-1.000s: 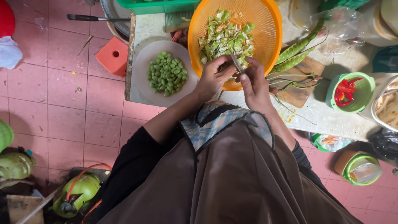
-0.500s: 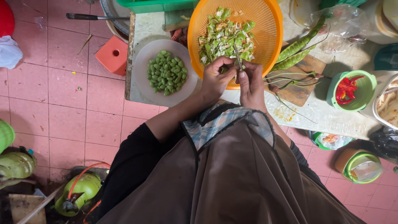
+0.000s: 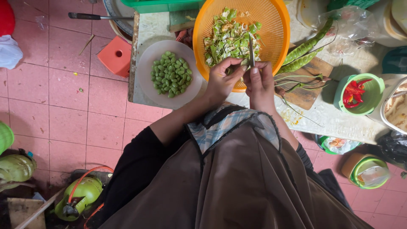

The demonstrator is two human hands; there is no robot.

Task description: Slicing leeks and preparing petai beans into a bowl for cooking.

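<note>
My right hand (image 3: 259, 83) grips a small knife (image 3: 251, 51), its blade pointing up over an orange colander (image 3: 271, 25) full of green pod peelings (image 3: 229, 38). My left hand (image 3: 221, 79) pinches a small green bean or pod piece (image 3: 243, 62) right beside the blade, at the colander's near rim. To the left, a white plate (image 3: 146, 80) holds a heap of peeled green beans (image 3: 171, 74). Long green bean pods (image 3: 303, 53) lie on a wooden cutting board (image 3: 307, 91) to the right.
A green bowl (image 3: 373, 101) of red chillies (image 3: 352, 91) stands at the right on the worktop (image 3: 335, 121). An orange plastic stool (image 3: 115, 56) sits on the pink tiled floor (image 3: 55, 106). A green gas cylinder (image 3: 82, 197) is at the lower left.
Both hands have shifted slightly up and together over the colander's rim. The knife blade now stands more upright against the piece in my left hand.
</note>
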